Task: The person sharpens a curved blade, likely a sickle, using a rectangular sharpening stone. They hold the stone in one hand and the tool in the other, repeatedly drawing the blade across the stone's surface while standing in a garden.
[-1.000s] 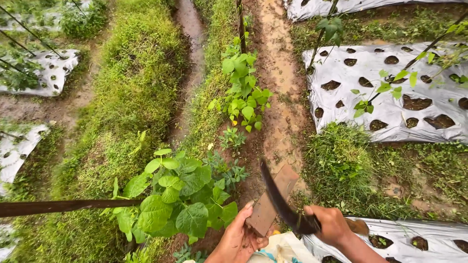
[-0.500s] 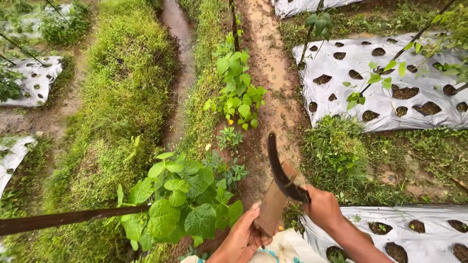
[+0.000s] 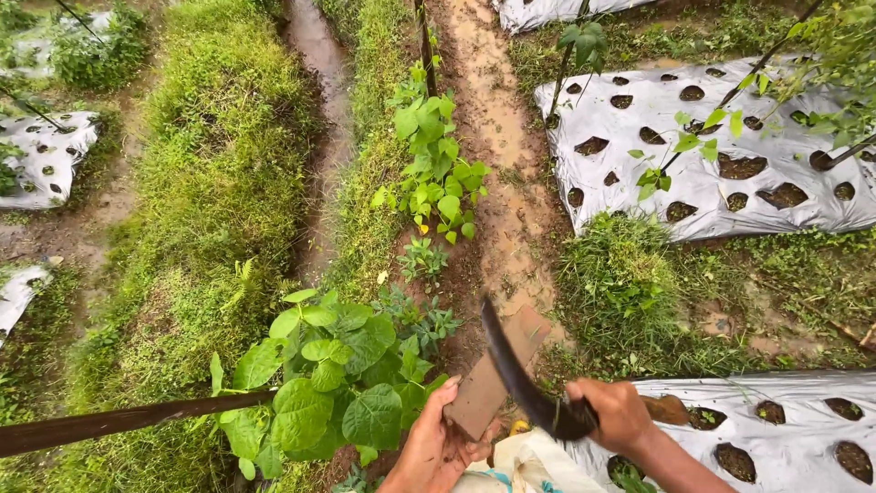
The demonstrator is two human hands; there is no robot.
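Your right hand [image 3: 619, 415] is clenched around the handle of a dark curved sickle [image 3: 520, 374], its blade arching up and to the left. The blade lies across a flat reddish-brown stone [image 3: 497, 370] — touching it near the middle. Your left hand [image 3: 436, 445] grips that stone from below, thumb on its left edge, holding it tilted up toward the muddy path [image 3: 497, 137]. Just left of your left hand grows a broad-leaved bean plant [image 3: 333, 374], with a dark pole [image 3: 119, 422] reaching in from the left edge. To the right lie silver mulch sheets [image 3: 712, 155] punched with planting holes — one runs just under your right wrist. Grassy ridges [image 3: 228, 155] fill the left side.
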